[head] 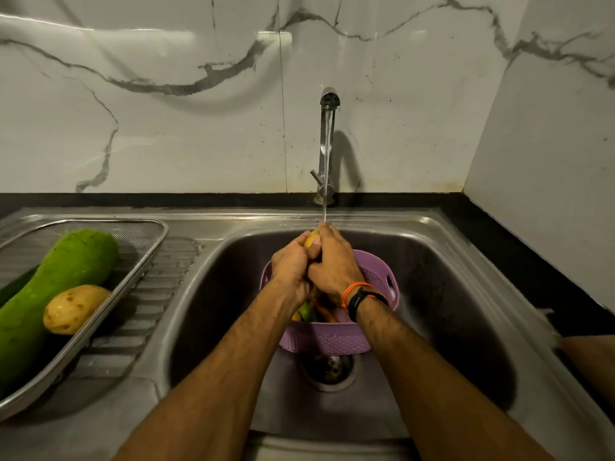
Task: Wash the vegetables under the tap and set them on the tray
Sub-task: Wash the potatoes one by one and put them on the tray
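Under the running tap (327, 134), over the middle of the sink (466, 261): a yellowish vegetable (311, 240), most likely a potato, only its upper end showing between the two hands. Clasped from both sides — left hand (290, 266) curled around its left flank, right hand (332, 264) wrapped over the top and right, fingers bent tight around it. Thin stream of water (327, 181) falling straight onto the knuckles of the right hand and the tip of the vegetable. Orange band (357, 289) and black band (366, 302) around the right wrist.

Directly below the hands, inside the basin: a lilac plastic basket (332, 339) with perforated walls and a slot handle, standing just behind the drain (327, 369). Within it, partly hidden by the forearms — something green (307, 312), something orange (327, 312), a small patch of yellow; kinds not clear enough to name.

Left of the basin, on the ribbed draining board (149, 294): a steel mesh tray (146, 241) set at an angle. Lying in it, a large pale-green gourd (50, 294), wet with droplets, stretched from the far corner toward the near edge, and a washed potato (75, 309) touching its right side. Dark green sliver of another vegetable (15, 287) just visible behind the gourd at the frame's left edge.

Behind everything, a white marble-veined wall (166, 111) with grey streaks, and a black counter strip (199, 199) along its foot.
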`<state>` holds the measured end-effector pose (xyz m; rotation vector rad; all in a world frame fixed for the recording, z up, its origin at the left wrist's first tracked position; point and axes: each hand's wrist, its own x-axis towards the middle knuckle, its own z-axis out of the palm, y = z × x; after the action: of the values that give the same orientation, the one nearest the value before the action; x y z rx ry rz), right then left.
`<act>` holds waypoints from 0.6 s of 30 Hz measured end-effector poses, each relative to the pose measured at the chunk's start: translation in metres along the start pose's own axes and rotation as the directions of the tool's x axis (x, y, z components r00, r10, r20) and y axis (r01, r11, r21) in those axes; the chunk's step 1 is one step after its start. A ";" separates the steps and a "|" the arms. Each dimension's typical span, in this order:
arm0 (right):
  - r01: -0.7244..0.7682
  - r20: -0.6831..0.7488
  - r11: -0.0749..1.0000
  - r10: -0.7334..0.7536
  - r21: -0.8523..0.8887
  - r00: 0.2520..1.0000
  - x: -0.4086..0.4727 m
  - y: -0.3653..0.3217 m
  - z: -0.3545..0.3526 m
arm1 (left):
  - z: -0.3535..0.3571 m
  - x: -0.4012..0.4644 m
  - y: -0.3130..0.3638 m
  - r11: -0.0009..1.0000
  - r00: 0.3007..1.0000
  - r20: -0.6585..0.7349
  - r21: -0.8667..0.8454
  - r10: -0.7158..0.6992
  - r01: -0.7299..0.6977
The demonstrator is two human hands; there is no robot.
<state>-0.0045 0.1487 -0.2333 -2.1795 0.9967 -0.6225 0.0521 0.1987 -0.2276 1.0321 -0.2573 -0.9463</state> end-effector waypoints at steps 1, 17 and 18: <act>0.018 -0.034 1.000 -0.018 0.000 0.999 -0.001 0.001 0.000 | 0.001 0.001 -0.001 1.000 1.000 -0.011 -0.012 0.004 -0.004; 0.062 -0.258 0.998 -0.057 0.011 0.964 -0.010 -0.002 -0.003 | 0.003 -0.002 -0.001 0.999 1.000 -0.009 -0.048 -0.021 0.020; 0.058 -0.213 0.998 -0.056 0.000 0.975 -0.008 -0.003 -0.002 | 0.004 -0.001 -0.001 0.999 1.000 -0.009 -0.037 -0.015 0.014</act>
<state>-0.0092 0.1556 -0.2310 -2.1753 1.0418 -0.9005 0.0487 0.1974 -0.2262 1.0055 -0.2246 -0.9561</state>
